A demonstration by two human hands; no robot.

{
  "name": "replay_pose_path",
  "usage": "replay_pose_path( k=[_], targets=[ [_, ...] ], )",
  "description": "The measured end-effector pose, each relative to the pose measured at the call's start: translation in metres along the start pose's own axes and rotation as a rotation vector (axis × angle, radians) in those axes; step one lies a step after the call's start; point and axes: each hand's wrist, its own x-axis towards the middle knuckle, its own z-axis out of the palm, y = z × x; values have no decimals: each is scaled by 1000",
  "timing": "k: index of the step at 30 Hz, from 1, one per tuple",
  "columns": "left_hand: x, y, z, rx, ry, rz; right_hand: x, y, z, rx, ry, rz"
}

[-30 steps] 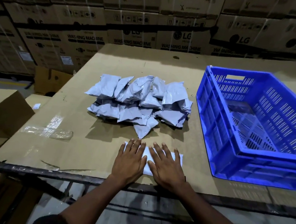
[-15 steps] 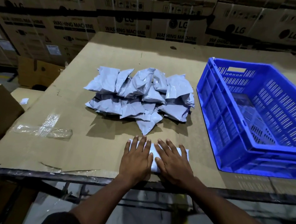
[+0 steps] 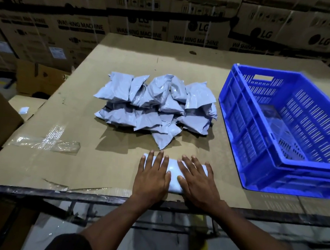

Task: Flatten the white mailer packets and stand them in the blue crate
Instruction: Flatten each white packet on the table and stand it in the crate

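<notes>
Your hands, left hand (image 3: 151, 179) and right hand (image 3: 197, 182), press flat-fingered on one mailer packet (image 3: 173, 175).
Sweep outward, then toward the blue crate (image 3: 238, 117).

White packet (image 3: 173, 176) flat, pile (image 3: 157, 103) behind — blue crate (image 3: 236, 117) right

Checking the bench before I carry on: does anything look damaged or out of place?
The cardboard sheet covering the table is torn along its near left edge, patched with crumpled clear tape. The packet pile and blue crate look ordinary.
</notes>
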Motion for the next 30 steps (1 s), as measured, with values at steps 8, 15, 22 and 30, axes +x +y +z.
replay_pose_path(
  k=[8,15,22,30],
  targets=[
    [7,-2,-2,-12,-89,-13,0,7,-14,100,-152,-23],
    [5,-5,-18,-77,-290,-20,-14,15,-18,33,-152,-166],
    [-9,-35,-12,50,-50,312,-9,9,-27,154,41,-179],
    [-1,-37,-26,83,93,267,-7,7,-21,-59,210,-321]
  ],
)
